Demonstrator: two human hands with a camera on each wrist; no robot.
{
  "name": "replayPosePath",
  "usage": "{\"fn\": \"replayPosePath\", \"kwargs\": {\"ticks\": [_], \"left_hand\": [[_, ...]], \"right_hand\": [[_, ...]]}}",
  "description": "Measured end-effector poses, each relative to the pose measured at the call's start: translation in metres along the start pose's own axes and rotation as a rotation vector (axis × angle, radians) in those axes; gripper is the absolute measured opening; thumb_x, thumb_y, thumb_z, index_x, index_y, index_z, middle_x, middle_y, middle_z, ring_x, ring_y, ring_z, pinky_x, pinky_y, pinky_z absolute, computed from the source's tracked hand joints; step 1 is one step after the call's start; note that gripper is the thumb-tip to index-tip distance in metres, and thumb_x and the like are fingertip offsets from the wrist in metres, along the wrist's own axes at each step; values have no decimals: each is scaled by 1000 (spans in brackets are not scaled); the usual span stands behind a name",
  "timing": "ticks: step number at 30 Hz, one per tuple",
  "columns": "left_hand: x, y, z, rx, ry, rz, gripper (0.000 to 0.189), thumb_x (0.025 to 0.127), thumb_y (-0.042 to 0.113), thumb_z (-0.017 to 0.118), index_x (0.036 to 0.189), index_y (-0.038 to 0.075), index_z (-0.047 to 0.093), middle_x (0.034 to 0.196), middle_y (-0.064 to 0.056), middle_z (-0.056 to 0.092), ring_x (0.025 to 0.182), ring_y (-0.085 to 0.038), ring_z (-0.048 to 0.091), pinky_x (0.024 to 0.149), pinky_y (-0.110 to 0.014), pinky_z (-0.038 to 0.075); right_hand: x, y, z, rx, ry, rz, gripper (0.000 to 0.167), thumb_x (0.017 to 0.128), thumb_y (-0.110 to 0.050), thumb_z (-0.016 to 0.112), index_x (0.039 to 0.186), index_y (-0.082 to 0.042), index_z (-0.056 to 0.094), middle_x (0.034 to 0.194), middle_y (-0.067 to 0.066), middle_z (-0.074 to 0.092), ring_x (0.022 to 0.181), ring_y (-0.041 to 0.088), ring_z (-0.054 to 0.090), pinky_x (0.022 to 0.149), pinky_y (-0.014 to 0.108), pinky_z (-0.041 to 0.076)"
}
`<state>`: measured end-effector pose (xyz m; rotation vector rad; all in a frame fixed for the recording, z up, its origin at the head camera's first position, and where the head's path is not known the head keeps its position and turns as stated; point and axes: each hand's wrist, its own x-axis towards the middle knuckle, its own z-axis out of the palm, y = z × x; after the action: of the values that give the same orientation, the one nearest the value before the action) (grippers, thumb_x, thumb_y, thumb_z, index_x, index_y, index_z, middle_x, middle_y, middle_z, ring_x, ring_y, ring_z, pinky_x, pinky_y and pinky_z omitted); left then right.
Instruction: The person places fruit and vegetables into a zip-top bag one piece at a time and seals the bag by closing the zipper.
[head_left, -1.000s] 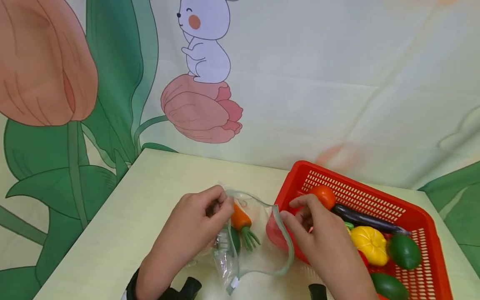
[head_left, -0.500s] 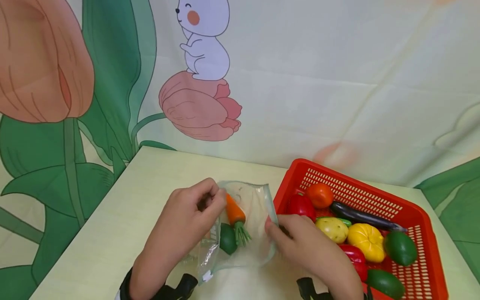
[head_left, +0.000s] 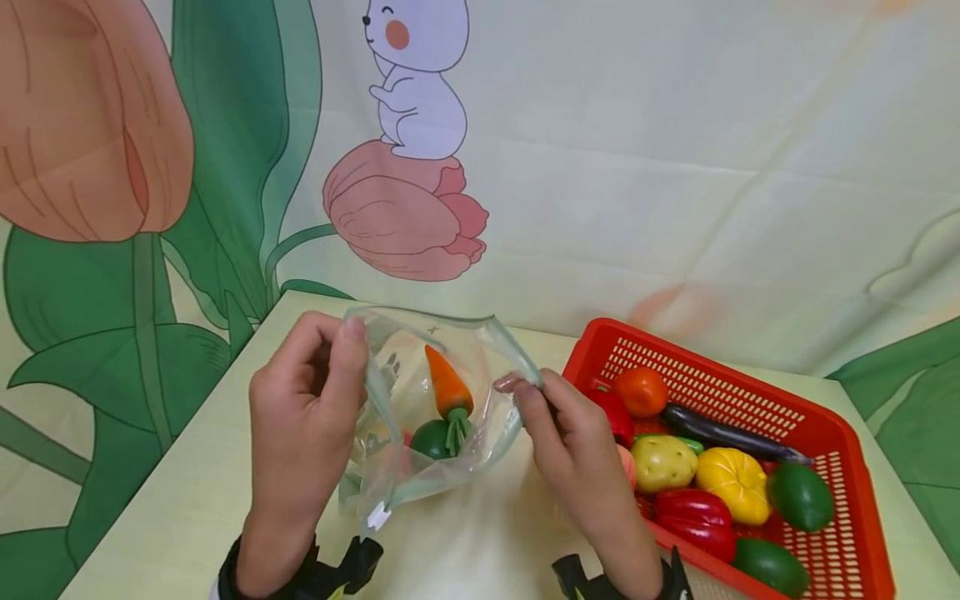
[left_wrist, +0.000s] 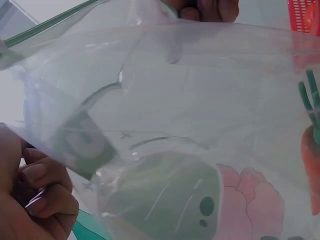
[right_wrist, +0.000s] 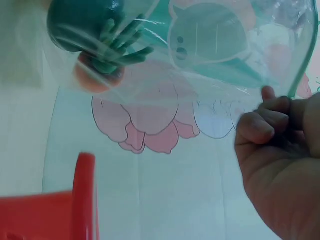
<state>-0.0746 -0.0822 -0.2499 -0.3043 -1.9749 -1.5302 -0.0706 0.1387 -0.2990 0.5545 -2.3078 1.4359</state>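
Observation:
A clear zip bag with a pale green rim and a white slider is held up with its mouth spread. My left hand pinches the rim on the left side. On the opposite side, the thumb and fingers of my right hand grip the rim. Inside lie a toy carrot with green leaves and a dark green rounded piece. Something reddish shows behind the plastic beside them. The right wrist view shows the green piece through the film, while the carrot appears at the left wrist view's edge.
At right stands a red perforated basket. It holds a tomato, an eggplant, a potato, a yellow pumpkin, red peppers and green pieces. A printed cloth hangs behind the pale table.
The right hand came off the basket side, took the bag's right rim and moved left. The left hand moved left and up. The bag has risen and its mouth faces me more.

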Motion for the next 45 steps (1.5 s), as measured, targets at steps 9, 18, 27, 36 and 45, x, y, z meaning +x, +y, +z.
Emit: {"fn": "replayPosePath", "kwargs": {"ticks": [9,18,27,36,45], "left_hand": [[0,4,3,-38,-7,-8,16,96,13,53,83,4,54,57,2,40,50,-10,39,44,-25,32],[-3,-8,15,200,-355,-131,23,96,40,51,77,27,51,58,7,45,52,-10,44,49,-24,36],[-5,-5,20,214,-409,-105,25,96,38,51,73,28,50,56,10,44,50,-8,43,48,-23,35],[-5,0,16,213,-403,-128,27,96,39,50,71,27,49,54,7,42,48,-9,41,49,-24,35],[-9,-6,19,187,-408,-105,26,95,36,52,71,27,48,54,9,41,48,-9,40,49,-23,35]], "right_hand": [[1,-6,-3,17,49,49,12,97,-20,52,101,-23,63,66,-4,45,54,10,41,45,23,36],[3,1,-14,-270,-114,256,21,95,-44,52,92,-28,64,64,-9,52,53,9,45,48,21,40],[4,-3,-22,-327,-212,338,24,94,-48,52,91,-27,64,56,-4,45,53,11,47,49,22,39],[0,-8,-45,-371,-195,397,26,92,-56,49,99,-34,62,76,-9,59,72,12,54,63,25,48],[-15,10,-85,-491,-78,487,31,92,-57,47,102,-31,62,82,-3,61,74,17,55,62,26,50]]}}
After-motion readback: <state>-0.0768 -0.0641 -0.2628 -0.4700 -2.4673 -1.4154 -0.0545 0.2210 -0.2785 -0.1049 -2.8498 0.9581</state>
